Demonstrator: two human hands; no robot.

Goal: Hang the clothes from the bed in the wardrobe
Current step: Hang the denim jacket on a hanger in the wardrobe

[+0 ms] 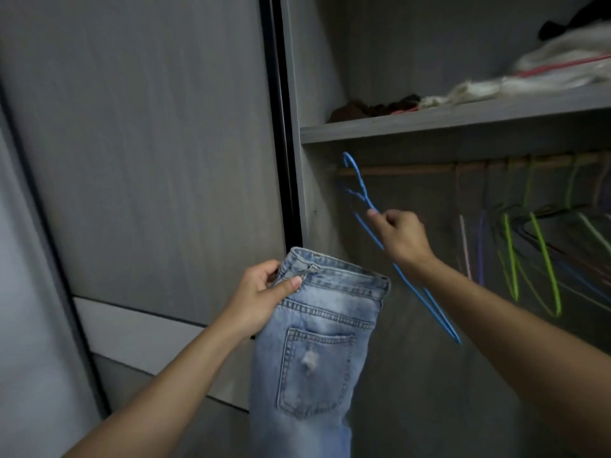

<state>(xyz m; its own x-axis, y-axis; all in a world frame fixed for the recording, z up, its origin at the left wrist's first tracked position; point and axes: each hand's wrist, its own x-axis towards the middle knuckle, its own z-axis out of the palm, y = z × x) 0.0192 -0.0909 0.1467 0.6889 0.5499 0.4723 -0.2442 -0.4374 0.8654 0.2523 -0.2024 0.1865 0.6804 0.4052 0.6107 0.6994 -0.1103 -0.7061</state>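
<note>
Upper right: pale crumpled fabric (529, 79) lies on a grey shelf (463, 119), with dark brown garments (363, 109) to its left. Right of centre: green, purple and pink hangers (542, 256) on a wooden rail (396, 169), blurred.

**Materials check**

jeans (314, 342) — faded light-blue denim, coarse weave, frayed patch on pocket. blue hanger (370, 231): thin wire, smooth coated look. wardrobe door (148, 143) and shelf (429, 122) — matt grey wood-grain laminate. rail (396, 169) looks bare wood.

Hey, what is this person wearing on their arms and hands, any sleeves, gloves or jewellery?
Nothing is worn. The left hand and right hand have no gloves and no visible rings. No watch or bracelet shows at either wrist, and no sleeve reaches into view. The left thumbnail looks unpainted.
</note>
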